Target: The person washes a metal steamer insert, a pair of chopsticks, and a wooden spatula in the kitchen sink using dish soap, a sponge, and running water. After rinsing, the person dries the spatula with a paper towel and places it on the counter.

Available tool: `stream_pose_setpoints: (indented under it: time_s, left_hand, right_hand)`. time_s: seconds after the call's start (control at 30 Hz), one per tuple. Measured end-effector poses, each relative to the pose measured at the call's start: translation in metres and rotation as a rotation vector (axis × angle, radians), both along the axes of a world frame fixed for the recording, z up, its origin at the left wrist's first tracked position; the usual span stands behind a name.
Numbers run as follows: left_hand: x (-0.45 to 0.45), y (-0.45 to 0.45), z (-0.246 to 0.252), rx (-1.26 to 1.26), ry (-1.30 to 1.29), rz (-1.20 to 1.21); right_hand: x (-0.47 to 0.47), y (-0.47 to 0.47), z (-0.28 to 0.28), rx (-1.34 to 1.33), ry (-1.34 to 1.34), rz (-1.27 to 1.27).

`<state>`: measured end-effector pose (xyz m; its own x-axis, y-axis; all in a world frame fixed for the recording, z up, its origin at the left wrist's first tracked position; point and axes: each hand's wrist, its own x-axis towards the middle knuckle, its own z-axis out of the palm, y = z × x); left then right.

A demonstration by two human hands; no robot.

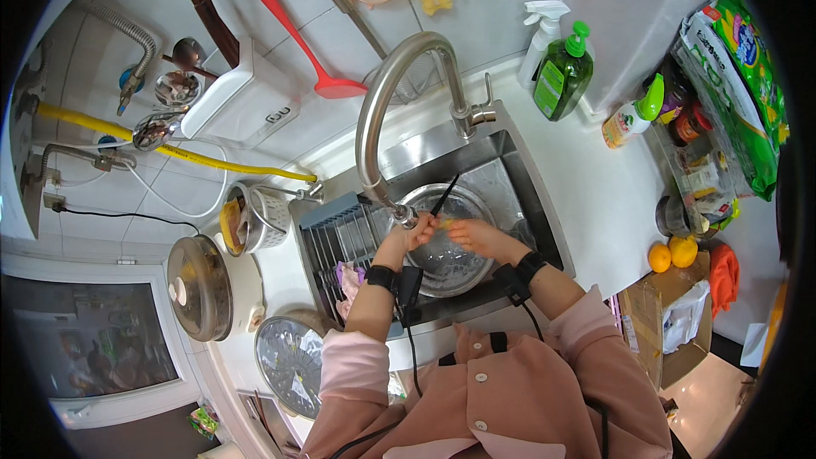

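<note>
My left hand [417,234] is closed around a slender black utensil [447,192], which tilts up and away beneath the faucet spout [405,215]. Facing it, my right hand [478,237] has its fingertips at a small yellow thing [445,223], blurred, possibly a sponge. Both hands are over a round metal basin [473,287] holding sudsy water. That basin sits inside the stainless steel sink [542,188]. Whatever part of the utensil lies within my left fist is hidden.
A drying rack [338,213] with pink and purple cloths [349,284] spans the sink's left side. Left of it stand a perforated white holder [264,220], a lidded cooker [201,287] and a glass lid [290,357]. Pump bottle [564,80] and spray bottle [542,38] stand back right.
</note>
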<state>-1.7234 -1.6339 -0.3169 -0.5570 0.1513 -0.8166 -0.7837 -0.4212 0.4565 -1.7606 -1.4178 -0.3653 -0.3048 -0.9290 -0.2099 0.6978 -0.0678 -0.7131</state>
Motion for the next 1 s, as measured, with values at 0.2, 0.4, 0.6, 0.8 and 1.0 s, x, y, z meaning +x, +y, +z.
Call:
stream_pose_setpoints:
  time_s: [0.2, 0.4, 0.6, 0.8, 1.0]
  left_hand:
    - [0.024, 0.01, 0.033, -0.191, -0.038, -0.161]
    - [0.062, 0.013, 0.062, -0.159, 0.022, -0.104]
    - [0.098, -0.004, 0.062, -0.21, 0.146, -0.039]
    - [0.093, 0.013, 0.052, -0.327, 0.216, 0.024]
    - [0.078, 0.029, 0.047, -0.308, 0.312, 0.119]
  right_hand:
    - [0.031, -0.062, 0.026, 0.225, -0.369, -0.22]
    - [0.038, -0.084, 0.029, 0.173, -0.386, -0.292]
    - [0.011, -0.051, 0.02, 0.103, -0.594, -0.582]
    - [0.01, -0.047, 0.036, 0.152, -0.627, -0.63]
    - [0.014, -0.06, 0.044, 0.143, -0.65, -0.674]
